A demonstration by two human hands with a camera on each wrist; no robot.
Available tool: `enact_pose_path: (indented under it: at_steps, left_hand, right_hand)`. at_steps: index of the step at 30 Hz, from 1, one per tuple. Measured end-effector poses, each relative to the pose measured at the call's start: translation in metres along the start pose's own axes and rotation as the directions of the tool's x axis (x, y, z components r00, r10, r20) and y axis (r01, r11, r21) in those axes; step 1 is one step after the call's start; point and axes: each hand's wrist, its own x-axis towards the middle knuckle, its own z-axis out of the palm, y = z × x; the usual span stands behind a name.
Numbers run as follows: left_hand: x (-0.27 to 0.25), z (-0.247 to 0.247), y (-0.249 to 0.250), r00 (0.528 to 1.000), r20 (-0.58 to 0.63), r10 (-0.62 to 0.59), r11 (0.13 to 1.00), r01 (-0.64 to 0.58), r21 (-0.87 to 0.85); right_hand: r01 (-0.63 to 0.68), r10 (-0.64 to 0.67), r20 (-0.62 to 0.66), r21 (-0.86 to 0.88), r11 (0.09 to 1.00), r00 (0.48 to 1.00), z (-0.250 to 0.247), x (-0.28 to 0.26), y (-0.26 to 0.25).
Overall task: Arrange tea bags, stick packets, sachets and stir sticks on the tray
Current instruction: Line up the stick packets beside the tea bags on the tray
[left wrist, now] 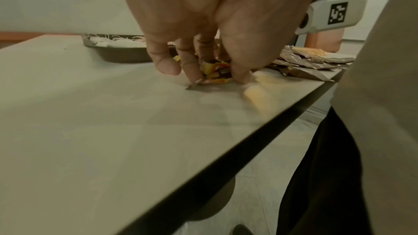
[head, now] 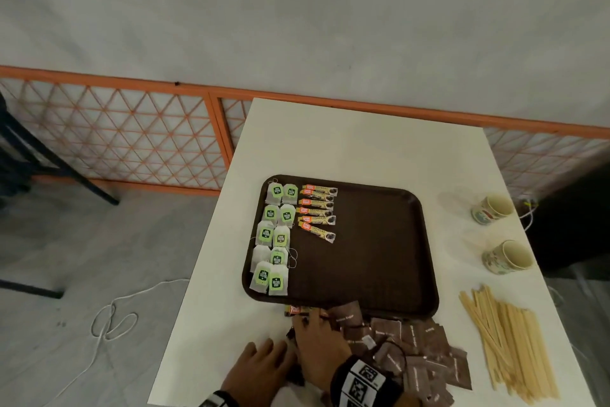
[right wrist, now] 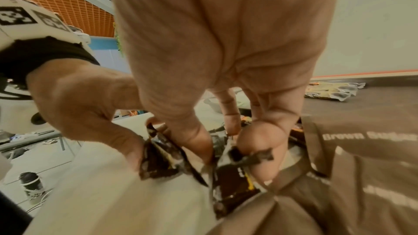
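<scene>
orange-and-dark stick packets (head: 298, 310) | glossy, crumpled | both hands: left (left wrist: 199, 29), right (head: 318, 345) pinching them on table (head: 211, 324)

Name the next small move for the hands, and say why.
Probably lift one stick packet that both hands are gathering and lay it below the six on the tray: that column has room.

Plain room, white table (head: 363, 149), orange lattice fence (head: 115, 139)

Ten tea bags (head: 272, 238), six stick packets (head: 317, 212), two cups (head: 493, 208).
</scene>
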Motion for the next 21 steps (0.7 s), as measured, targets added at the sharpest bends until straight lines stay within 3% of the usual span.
enact_pose_path:
  at_steps: [6,10,13,15,16,17,18,19,20,21]
  left_hand:
    - [0.000,0.000,-0.011,0.991,-0.044,-0.127,0.985,0.131,0.115]
    - [-0.003,0.001,-0.019,0.986,-0.098,-0.137,0.972,0.153,0.176]
    - [-0.007,-0.014,-0.026,0.965,-0.025,-0.262,0.964,0.263,0.044]
    - [-0.014,-0.032,-0.034,0.952,0.140,-0.272,0.958,0.282,-0.056]
    - [-0.011,-0.031,-0.039,0.966,0.079,-0.246,0.946,0.257,-0.199]
    - [-0.011,-0.035,-0.043,0.947,0.023,-0.320,0.879,0.306,-0.365]
    - [-0.013,-0.042,-0.046,0.934,0.075,-0.348,0.815,0.342,-0.467]
    - [-0.018,-0.051,-0.048,0.904,0.160,-0.397,0.666,0.404,-0.627]
    - [-0.022,-0.060,-0.049,0.872,0.206,-0.445,0.460,0.420,-0.782]
    - [-0.022,-0.069,-0.051,0.840,0.209,-0.501,0.254,0.374,-0.892]
  right_hand:
    - [0.081,-0.083,-0.041,-0.049,0.996,0.996,-0.003,0.010,0.002]
    - [0.111,-0.111,-0.040,-0.001,0.994,0.993,-0.002,0.014,0.004]
    - [0.109,-0.108,-0.042,0.020,0.994,0.993,-0.004,0.017,0.005]
    - [0.113,-0.112,-0.028,0.054,0.992,0.993,-0.004,0.019,0.007]
    - [0.114,-0.112,-0.022,0.087,0.990,0.993,-0.005,0.019,0.008]
    - [0.116,-0.113,-0.031,0.126,0.985,0.993,-0.008,0.018,0.010]
    - [0.121,-0.113,-0.049,0.195,0.973,0.992,-0.013,0.016,0.013]
    - [0.126,-0.110,-0.072,0.306,0.944,0.991,-0.019,0.013,0.017]
    - [0.137,-0.098,-0.110,0.434,0.891,0.989,-0.026,0.009,0.021]
    - [0.143,-0.070,-0.151,0.546,0.826,0.986,-0.034,0.006,0.025]
